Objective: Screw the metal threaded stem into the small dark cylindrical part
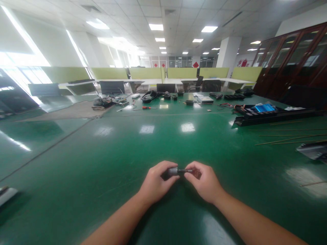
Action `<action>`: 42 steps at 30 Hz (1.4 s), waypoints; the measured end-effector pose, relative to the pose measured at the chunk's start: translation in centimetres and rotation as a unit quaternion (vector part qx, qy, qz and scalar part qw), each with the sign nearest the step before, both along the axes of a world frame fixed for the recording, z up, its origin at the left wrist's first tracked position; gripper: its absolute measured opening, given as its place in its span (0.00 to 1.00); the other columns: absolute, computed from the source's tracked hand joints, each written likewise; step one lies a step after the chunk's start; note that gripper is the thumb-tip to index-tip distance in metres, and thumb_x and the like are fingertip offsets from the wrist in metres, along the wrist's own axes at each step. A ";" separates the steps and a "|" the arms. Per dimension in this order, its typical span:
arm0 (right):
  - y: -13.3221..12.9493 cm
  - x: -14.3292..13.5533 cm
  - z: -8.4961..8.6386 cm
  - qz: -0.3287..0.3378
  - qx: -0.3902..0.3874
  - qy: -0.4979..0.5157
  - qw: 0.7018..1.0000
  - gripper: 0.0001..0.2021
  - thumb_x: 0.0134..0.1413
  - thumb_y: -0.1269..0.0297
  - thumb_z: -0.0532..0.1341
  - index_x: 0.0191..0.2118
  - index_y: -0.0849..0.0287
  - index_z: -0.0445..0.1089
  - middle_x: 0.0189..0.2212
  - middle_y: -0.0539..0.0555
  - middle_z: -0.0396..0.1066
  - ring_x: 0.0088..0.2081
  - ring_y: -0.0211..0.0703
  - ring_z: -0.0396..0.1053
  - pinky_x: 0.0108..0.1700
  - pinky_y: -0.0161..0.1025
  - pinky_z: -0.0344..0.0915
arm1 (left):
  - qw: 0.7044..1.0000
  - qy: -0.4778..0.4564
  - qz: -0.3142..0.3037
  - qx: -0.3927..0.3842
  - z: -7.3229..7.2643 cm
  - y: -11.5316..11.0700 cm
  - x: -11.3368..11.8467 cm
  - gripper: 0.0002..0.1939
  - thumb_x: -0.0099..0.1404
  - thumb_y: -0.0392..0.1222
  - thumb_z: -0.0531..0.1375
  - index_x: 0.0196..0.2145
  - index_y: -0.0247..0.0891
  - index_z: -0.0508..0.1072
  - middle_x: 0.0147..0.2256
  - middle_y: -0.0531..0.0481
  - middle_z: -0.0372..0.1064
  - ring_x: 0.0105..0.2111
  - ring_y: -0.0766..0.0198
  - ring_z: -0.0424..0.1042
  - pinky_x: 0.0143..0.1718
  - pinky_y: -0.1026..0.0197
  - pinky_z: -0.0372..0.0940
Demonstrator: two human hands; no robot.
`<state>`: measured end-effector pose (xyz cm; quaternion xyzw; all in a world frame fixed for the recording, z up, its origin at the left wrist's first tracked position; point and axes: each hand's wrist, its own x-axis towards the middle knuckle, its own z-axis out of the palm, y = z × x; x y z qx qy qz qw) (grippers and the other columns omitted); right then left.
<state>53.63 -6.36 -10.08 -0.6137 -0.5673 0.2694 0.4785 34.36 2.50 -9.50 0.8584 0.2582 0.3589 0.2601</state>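
Observation:
Both of my hands meet over the green tabletop, near its front middle. My left hand is closed around a small grey cylinder, thumb below and fingers above. From its right end a thin dark shaft sticks out, lying level. My right hand pinches the tip of that shaft between thumb and forefinger. The cylinder and shaft look like one tool or part, but its exact kind is too small and blurred to tell. The curled fingers hide some of it.
Farther back lie an orange-handled screwdriver, a white box and several dark parts. A long black channel and thin rods are on the right. At the left edge sits a pale object.

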 end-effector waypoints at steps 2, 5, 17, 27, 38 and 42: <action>0.0 0.0 0.1 -0.003 0.001 0.004 1.000 0.05 0.53 0.66 0.62 0.34 0.59 0.74 0.26 0.50 0.73 0.27 0.39 0.67 0.30 0.34 0.62 | 1.000 -0.002 0.002 0.003 0.0 0.0 0.0 0.14 0.60 0.37 0.67 0.44 0.42 0.75 0.40 0.50 0.75 0.40 0.60 0.74 0.44 0.59 0.68; 0.0 0.0 0.2 -0.002 0.002 0.009 1.000 0.05 0.53 0.66 0.62 0.34 0.60 0.74 0.26 0.50 0.73 0.27 0.39 0.67 0.30 0.33 0.62 | 1.000 -0.003 0.005 0.005 0.0 0.0 0.1 0.13 0.60 0.38 0.67 0.44 0.41 0.75 0.40 0.49 0.75 0.40 0.60 0.74 0.43 0.59 0.69; 0.1 0.0 0.2 -0.009 0.004 0.002 1.000 0.05 0.52 0.66 0.63 0.34 0.59 0.75 0.26 0.51 0.73 0.26 0.39 0.67 0.29 0.33 0.62 | 1.000 -0.003 0.003 0.012 0.1 -0.1 0.0 0.13 0.61 0.38 0.66 0.44 0.41 0.75 0.40 0.48 0.75 0.40 0.59 0.74 0.43 0.58 0.69; 0.2 0.2 0.2 -0.022 0.002 0.012 1.000 0.05 0.52 0.66 0.62 0.33 0.60 0.74 0.25 0.50 0.72 0.26 0.39 0.67 0.29 0.33 0.62 | 1.000 -0.002 0.015 0.007 0.3 0.0 0.0 0.13 0.59 0.37 0.67 0.43 0.41 0.75 0.39 0.49 0.76 0.39 0.59 0.74 0.42 0.59 0.69; 0.2 0.3 0.0 -0.021 0.006 0.004 1.000 0.05 0.52 0.65 0.62 0.34 0.59 0.74 0.26 0.51 0.73 0.26 0.39 0.67 0.29 0.34 0.62 | 1.000 -0.007 0.012 0.016 0.3 0.0 0.0 0.13 0.60 0.38 0.67 0.44 0.40 0.75 0.40 0.47 0.75 0.39 0.58 0.75 0.43 0.57 0.71; 0.2 0.4 0.1 -0.025 0.004 0.000 1.000 0.05 0.52 0.65 0.62 0.34 0.59 0.74 0.26 0.51 0.73 0.26 0.39 0.67 0.28 0.34 0.62 | 0.999 -0.010 0.014 0.028 0.3 0.0 0.0 0.13 0.61 0.38 0.66 0.44 0.39 0.75 0.41 0.46 0.75 0.40 0.57 0.75 0.44 0.56 0.71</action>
